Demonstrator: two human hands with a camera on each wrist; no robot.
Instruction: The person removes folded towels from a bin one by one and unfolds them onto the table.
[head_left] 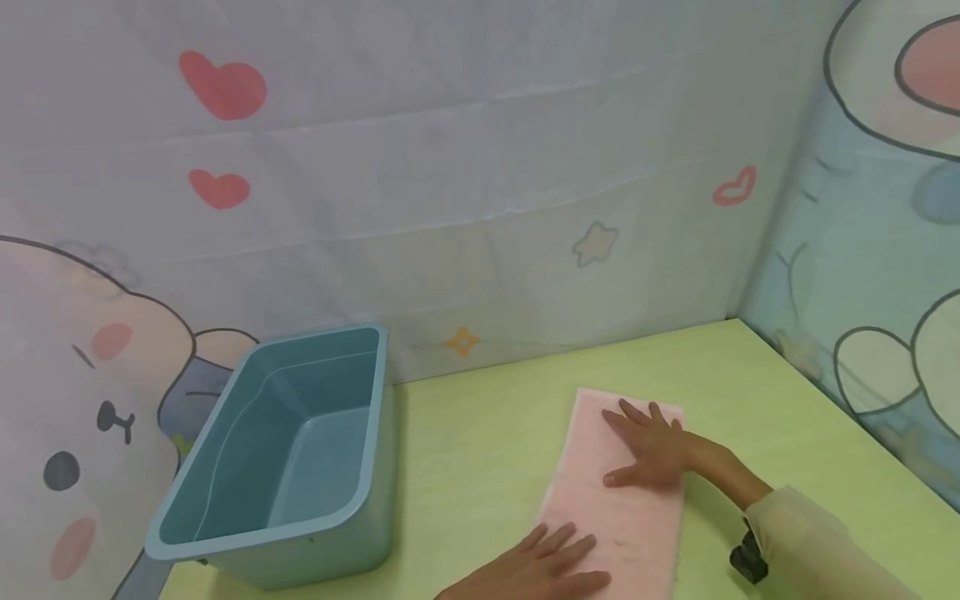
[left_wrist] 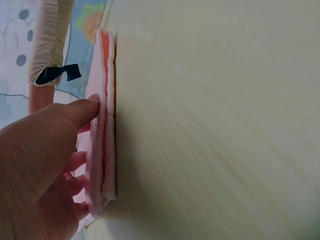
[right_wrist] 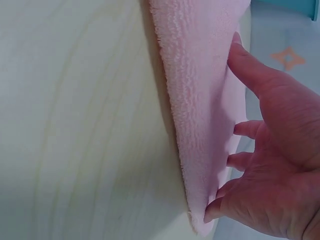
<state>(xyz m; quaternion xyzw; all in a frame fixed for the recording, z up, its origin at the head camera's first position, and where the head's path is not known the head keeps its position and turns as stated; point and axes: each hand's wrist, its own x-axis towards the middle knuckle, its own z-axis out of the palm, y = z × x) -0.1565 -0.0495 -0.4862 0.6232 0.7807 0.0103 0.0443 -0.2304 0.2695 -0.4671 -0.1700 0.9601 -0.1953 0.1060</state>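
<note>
The folded, oblong pink plush cloth lies right of the blue-green plastic tub on the yellow-green tabletop, long axis near to far, the left hand resting on its near part, the right hand on its far part, fingers spread.

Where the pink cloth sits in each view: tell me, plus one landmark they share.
Head: pink cloth, low, right of centre.
Left wrist: pink cloth, narrow upright strip left of centre.
Right wrist: pink cloth, tapering band from the top edge, right of centre.
Shared landmark: the table beneath it, in all three.
</note>
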